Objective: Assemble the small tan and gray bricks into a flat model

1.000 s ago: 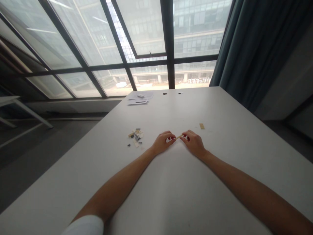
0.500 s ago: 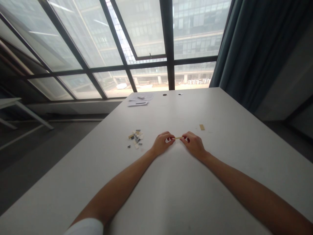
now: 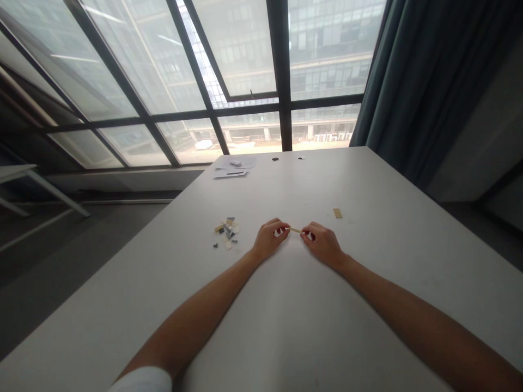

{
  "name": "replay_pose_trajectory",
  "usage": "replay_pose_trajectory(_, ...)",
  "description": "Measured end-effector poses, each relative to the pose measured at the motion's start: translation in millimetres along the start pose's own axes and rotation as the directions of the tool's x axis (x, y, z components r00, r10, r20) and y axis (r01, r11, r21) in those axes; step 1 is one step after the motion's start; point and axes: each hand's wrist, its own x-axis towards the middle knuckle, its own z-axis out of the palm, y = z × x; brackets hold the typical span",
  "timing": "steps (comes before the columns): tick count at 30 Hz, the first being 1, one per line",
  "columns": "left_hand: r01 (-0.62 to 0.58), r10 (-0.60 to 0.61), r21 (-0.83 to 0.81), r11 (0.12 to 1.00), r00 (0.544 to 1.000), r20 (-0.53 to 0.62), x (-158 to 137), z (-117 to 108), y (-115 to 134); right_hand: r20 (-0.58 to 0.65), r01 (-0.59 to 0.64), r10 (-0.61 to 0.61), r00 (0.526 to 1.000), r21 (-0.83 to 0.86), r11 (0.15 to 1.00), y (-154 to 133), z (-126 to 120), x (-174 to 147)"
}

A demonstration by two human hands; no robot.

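A thin tan building-block plate (image 3: 295, 230) spans the gap between my two hands just above the white table. My left hand (image 3: 271, 238) pinches its left end between thumb and fingers. At the other end, my right hand (image 3: 322, 242) grips it the same way. Fingertips cover both ends of the plate. To the left lies a loose pile of small building blocks (image 3: 227, 228) in tan, cream, grey and black. Beyond my right hand, a flat tan studded plate (image 3: 337, 213) rests on the table.
The white table (image 3: 261, 190) reaches to the window wall. Papers (image 3: 232, 167) with a small pale object and a dark strip lie at its far left. A dark round disc (image 3: 275, 159) sits at the far edge. A blue curtain (image 3: 392, 92) hangs on the right.
The held plate has tilted slightly, its left end now higher than its right. My left hand has shifted a little left and up; both hands keep their pinch.
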Motion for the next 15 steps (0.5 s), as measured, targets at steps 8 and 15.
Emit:
replay_pose_trajectory(8,-0.003,0.003,0.006,1.0,1.0,-0.007,0.2,0.0,-0.8,0.008,0.008,-0.008,1.0,-0.008,1.0,-0.5,0.0,0.0)
replay_pose_trajectory(15,0.012,-0.012,0.001,1.0,1.0,-0.004,-0.3,1.4,-3.1,0.02,0.004,-0.004,1.0,-0.01,1.0,-0.7,-0.8,0.0)
